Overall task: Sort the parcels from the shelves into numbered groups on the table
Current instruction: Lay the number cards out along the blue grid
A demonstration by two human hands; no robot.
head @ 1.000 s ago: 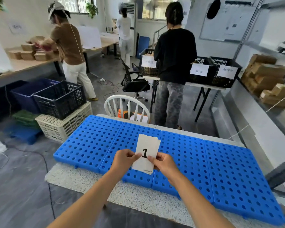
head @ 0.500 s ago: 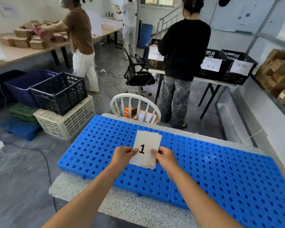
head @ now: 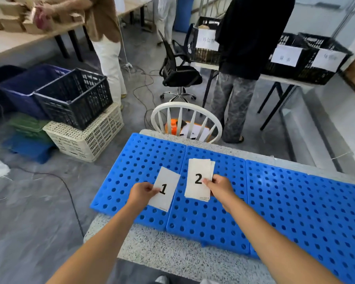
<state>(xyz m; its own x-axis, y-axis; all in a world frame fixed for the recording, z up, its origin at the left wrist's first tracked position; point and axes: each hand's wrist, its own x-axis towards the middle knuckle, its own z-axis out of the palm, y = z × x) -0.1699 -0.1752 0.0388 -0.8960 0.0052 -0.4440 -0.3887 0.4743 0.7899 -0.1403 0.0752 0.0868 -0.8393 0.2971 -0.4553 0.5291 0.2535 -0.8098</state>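
Left hand (head: 141, 192) pinches card 1 (head: 166, 189) at its left edge, above the blue mats (head: 275, 201) on the bench (head: 162, 251). Right hand (head: 221, 187) pinches card stack (head: 199, 179), 2 on top, just right of card 1, not touching it.

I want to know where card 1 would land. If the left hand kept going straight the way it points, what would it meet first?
Probably the blue perforated mat: the left hand, pinching card 1, points forward over it. Height above the mat is unclear.

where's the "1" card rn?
Head view, centre-left: the "1" card is pinched in the left hand above the blue perforated mat, beside the "2" stack.
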